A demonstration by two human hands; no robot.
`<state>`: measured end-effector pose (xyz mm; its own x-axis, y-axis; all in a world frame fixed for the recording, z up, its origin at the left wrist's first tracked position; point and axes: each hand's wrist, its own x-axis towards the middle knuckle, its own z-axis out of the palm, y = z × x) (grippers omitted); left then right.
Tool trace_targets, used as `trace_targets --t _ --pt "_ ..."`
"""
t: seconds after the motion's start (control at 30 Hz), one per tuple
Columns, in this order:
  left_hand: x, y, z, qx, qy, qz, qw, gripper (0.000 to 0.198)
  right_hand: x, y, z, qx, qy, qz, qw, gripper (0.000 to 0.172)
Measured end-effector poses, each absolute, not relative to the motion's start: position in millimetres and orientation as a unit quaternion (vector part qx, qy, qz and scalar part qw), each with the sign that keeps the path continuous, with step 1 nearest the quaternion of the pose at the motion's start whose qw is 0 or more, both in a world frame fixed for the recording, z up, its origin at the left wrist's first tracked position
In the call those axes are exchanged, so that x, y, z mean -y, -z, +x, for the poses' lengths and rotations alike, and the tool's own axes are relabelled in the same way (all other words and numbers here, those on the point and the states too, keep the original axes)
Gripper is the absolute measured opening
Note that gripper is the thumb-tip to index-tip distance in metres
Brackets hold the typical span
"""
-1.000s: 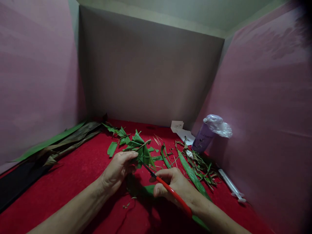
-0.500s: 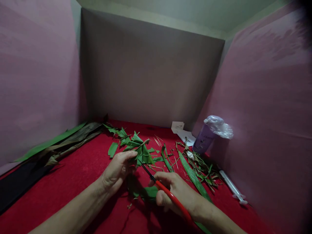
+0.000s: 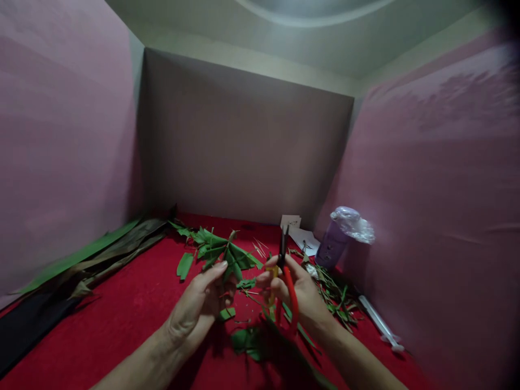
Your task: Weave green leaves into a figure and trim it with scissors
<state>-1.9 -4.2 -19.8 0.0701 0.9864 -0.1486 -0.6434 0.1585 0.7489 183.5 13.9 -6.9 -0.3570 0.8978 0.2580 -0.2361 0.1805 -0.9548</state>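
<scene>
Green leaves [image 3: 234,266] sit pinched in our left hand [image 3: 202,295], red-handled scissors [image 3: 291,297] in our right hand [image 3: 303,290] — best we angle blades [image 3: 283,244] clear of fingertips [image 3: 223,265].

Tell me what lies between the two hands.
The head view shows green scraps on the red surface between the left hand, pinching leaves, and the right hand, holding scissors.
</scene>
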Motion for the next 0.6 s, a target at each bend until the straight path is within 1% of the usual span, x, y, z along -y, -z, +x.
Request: trace_targets --t 0.1,0.17,0.3,0.43,0.53,0.6 --pt "7.5 21.2 4.0 -0.329 -0.575 0.291 0.691 0.019 -16.8 2.0 169.9 0.545 -0.566 -0.300 0.541 0.046" --pt "7.2 23.3 6.2 -0.333 -0.571 0.302 0.687 0.020 -16.6 -0.2 163.4 0.528 -0.554 -0.313 0.562 0.043" --pt "9.0 26.2 8.4 -0.353 -0.550 0.320 0.686 0.023 -16.7 -1.7 159.3 0.507 -0.566 -0.321 0.565 0.039" --pt "16.1 25.4 8.4 -0.358 -0.527 0.347 0.688 0.030 -24.6 -7.2 172.0 0.507 -0.542 -0.341 0.578 0.038" --pt "15.0 23.9 5.1 -0.379 -0.561 0.348 0.649 0.038 -31.8 -15.0 189.9 0.546 -0.548 -0.347 0.530 0.039" --pt "10.2 21.2 1.0 -0.405 -0.615 0.356 0.575 0.045 -33.3 -20.0 200.5 0.582 -0.550 -0.360 0.479 0.038"
